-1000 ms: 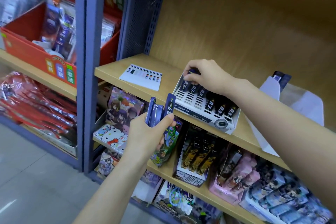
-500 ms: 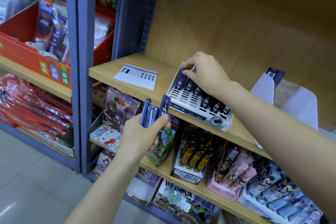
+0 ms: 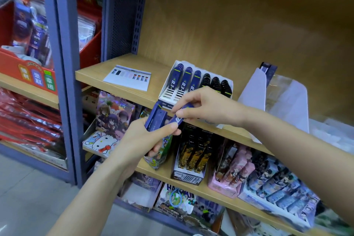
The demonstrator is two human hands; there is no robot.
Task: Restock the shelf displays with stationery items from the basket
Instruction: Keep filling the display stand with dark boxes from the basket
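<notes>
A white display box [image 3: 168, 93] stands on the upper wooden shelf [image 3: 95, 74], holding three blue pen packs [image 3: 186, 78] on its left side and black ones [image 3: 215, 81] on its right. My left hand [image 3: 147, 140] grips a small bundle of blue pen packs [image 3: 156, 119] in front of the shelf edge. My right hand [image 3: 203, 106] pinches one blue pack [image 3: 179, 119] from that bundle, just below the display box. The basket is not in view.
A white printed card [image 3: 127, 79] lies on the upper shelf left of the box, and a white paper bag [image 3: 281, 92] stands to its right. Lower shelves hold character-print boxes [image 3: 115, 115] and a black-gold pen box [image 3: 193, 151]. A blue upright post [image 3: 65, 63] and red bin [image 3: 28, 74] stand at left.
My right hand left the display box and came down to the bundle in my left hand, where it now pinches one blue pack. The box now shows three blue packs in place.
</notes>
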